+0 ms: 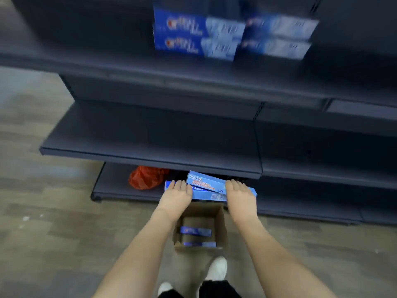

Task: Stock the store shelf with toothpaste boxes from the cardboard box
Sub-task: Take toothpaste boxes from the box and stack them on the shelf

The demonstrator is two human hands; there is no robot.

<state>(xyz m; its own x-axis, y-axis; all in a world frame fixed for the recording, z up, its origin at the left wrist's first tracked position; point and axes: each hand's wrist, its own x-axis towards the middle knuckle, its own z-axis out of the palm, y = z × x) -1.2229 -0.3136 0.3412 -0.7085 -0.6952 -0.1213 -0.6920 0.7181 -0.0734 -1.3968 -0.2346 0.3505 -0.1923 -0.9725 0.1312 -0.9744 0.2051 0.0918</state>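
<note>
- A shop aisle: long dark metal gondola shelves (pixel 150 145) run in tiers.
- Identical blue toothpaste cartons (pixel 197 33) face out in rows above.
- An open brown cardboard box (pixel 222 224) sits on wood-look flooring (pixel 43 233).

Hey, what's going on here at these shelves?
A person is stocking toothpaste. Both hands, left hand and right hand, hold a bundle of blue toothpaste boxes by its ends above the open cardboard box on the floor. Two boxes remain inside. Four already sit on the upper shelf.
</note>
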